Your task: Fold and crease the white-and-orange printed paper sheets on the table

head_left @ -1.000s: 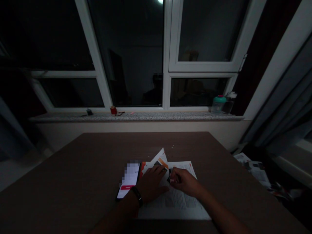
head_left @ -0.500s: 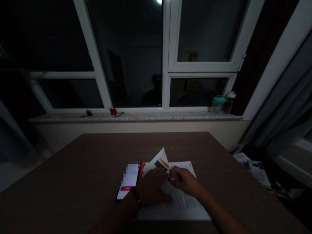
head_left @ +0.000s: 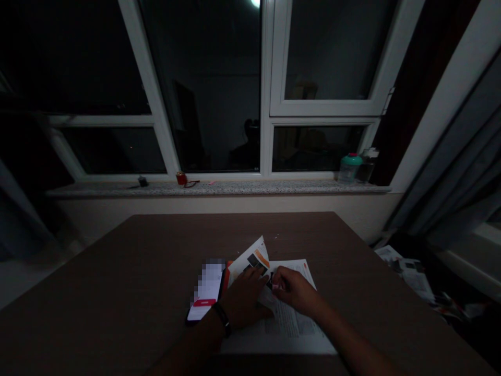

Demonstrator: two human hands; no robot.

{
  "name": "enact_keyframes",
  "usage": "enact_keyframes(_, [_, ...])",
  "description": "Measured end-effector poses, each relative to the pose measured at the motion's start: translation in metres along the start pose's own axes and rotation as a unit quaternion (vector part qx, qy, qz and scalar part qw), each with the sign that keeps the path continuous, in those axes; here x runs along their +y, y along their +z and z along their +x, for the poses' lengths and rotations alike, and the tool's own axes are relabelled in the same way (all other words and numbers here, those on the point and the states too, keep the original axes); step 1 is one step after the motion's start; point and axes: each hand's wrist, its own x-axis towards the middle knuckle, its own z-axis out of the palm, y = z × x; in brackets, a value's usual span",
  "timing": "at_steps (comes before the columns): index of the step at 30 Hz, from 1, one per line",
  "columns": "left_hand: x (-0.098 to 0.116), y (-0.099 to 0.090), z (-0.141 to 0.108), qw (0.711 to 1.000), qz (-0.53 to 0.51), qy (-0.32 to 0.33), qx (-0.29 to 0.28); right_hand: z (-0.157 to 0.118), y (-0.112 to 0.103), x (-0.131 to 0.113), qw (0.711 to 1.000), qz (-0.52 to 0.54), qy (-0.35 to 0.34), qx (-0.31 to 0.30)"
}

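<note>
An open booklet (head_left: 303,334) with printed white pages lies on the brown table. One of its pages (head_left: 250,257), with an orange band and dark pictures, is lifted and bent at the upper left. My left hand (head_left: 245,300), a dark band on its wrist, rests on this page with the fingers apart. Against the page's right edge, my right hand (head_left: 295,290) is closed around something small and pinkish that I cannot make out. A lit phone (head_left: 209,284) lies just left of the booklet.
The table (head_left: 136,277) reaches toward a stone windowsill (head_left: 242,187). On the sill are a teal-lidded bottle (head_left: 350,167), a clear bottle (head_left: 368,164), a red item (head_left: 181,178) and a small dark item (head_left: 142,180). Papers (head_left: 410,277) lie beyond the table's right edge.
My right hand has shifted slightly left and up. The lifted page has tilted a little further left, and my left hand has moved slightly with it.
</note>
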Motion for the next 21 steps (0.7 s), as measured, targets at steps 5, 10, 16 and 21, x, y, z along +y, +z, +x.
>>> enact_keyframes(5, [0.006,-0.001,-0.001,1.0,-0.001,-0.024,-0.007,-0.001,0.002,0.003,1.0,0.012,0.011,-0.005])
enact_keyframes(10, [0.007,0.001,-0.002,0.999,-0.008,-0.034,-0.015,-0.003,0.0,0.002,0.998,0.021,0.037,-0.042])
enact_keyframes(16, [0.008,0.003,-0.002,0.999,-0.017,-0.039,-0.025,-0.005,-0.006,-0.008,0.997,0.019,0.027,-0.073])
enact_keyframes(21, [0.006,0.006,-0.002,0.999,-0.016,-0.036,-0.027,-0.005,-0.006,-0.011,0.997,0.018,0.029,-0.075])
